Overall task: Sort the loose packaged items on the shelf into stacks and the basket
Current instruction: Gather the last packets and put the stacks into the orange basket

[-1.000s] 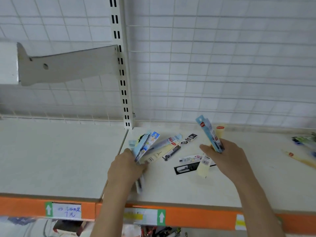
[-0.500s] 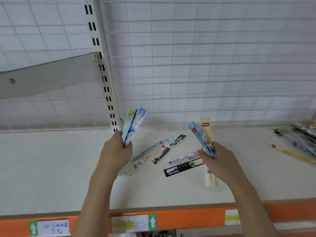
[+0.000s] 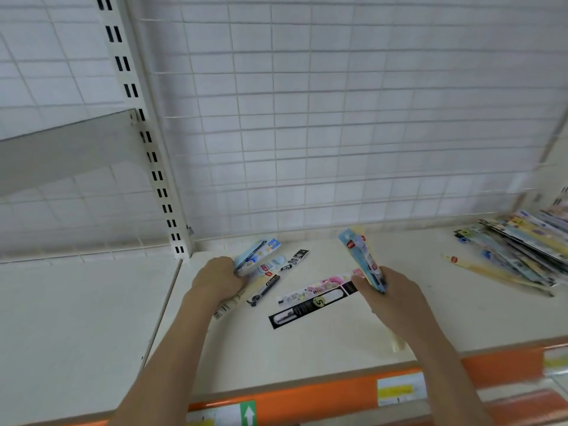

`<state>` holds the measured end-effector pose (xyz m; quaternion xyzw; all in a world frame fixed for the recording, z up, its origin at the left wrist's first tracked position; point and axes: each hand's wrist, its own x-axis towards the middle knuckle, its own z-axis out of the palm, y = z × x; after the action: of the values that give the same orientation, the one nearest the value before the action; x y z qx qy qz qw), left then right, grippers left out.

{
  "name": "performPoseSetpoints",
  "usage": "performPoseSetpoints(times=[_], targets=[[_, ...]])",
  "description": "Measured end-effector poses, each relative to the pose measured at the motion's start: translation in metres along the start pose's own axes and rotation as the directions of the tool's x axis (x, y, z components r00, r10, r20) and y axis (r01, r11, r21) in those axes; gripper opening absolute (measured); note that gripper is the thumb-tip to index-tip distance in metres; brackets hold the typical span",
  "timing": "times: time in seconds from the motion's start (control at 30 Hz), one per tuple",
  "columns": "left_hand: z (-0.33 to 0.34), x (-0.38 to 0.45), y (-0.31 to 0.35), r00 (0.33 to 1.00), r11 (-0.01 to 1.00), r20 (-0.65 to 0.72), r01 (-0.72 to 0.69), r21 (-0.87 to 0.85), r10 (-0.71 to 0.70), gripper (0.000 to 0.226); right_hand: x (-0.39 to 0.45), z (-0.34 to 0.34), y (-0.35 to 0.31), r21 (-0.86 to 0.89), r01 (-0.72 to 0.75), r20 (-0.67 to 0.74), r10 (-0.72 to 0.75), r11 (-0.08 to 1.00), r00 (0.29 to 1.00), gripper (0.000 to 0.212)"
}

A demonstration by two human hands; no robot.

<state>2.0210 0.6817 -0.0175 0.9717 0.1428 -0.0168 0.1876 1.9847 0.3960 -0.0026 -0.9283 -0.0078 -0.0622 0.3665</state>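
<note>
Two hands full of thin packets, likely so like ones can go down together. Left hand (image 3: 219, 279) low on the shelf (image 3: 92, 302), closed around a blue bunch (image 3: 256, 253) fanning out to the far right. Right hand (image 3: 388, 298) closed on another bunch (image 3: 362, 259), sticking up. Loose packets (image 3: 310, 302) flat between both hands, not gripped. Big stack (image 3: 522, 247) well apart, far right. No basket in sight.
</note>
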Motion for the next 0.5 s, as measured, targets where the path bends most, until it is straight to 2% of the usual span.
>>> performPoseSetpoints(times=[0.1, 0.2, 0.3, 0.4, 0.5], targets=[[0.002, 0.002, -0.007, 1.0, 1.0, -0.002, 0.008, 0.025, -0.008, 0.031, 0.001, 0.003, 0.0, 0.015, 0.01, 0.013, -0.01, 1.0, 1.0, 0.036], [-0.005, -0.001, -0.009, 1.0, 0.999, -0.024, -0.006, 0.052, 0.007, 0.033, 0.001, 0.007, -0.003, 0.027, 0.024, 0.021, -0.024, 0.999, 0.999, 0.034], [-0.02, -0.008, -0.014, 0.994, 1.0, -0.112, 0.011, 0.012, -0.009, 0.035, 0.002, 0.011, -0.006, 0.022, 0.029, 0.03, -0.03, 0.999, 0.999, 0.033], [-0.037, -0.02, -0.026, 0.981, 0.989, -0.192, 0.001, -0.149, -0.03, 0.021, 0.005, 0.017, -0.008, 0.033, 0.018, 0.045, -0.019, 0.999, 0.999, 0.03], [-0.044, -0.033, -0.035, 0.974, 0.941, -0.221, -0.025, -0.337, -0.053, 0.018, 0.006, 0.024, -0.01, 0.023, 0.031, 0.061, -0.032, 0.999, 0.998, 0.027]])
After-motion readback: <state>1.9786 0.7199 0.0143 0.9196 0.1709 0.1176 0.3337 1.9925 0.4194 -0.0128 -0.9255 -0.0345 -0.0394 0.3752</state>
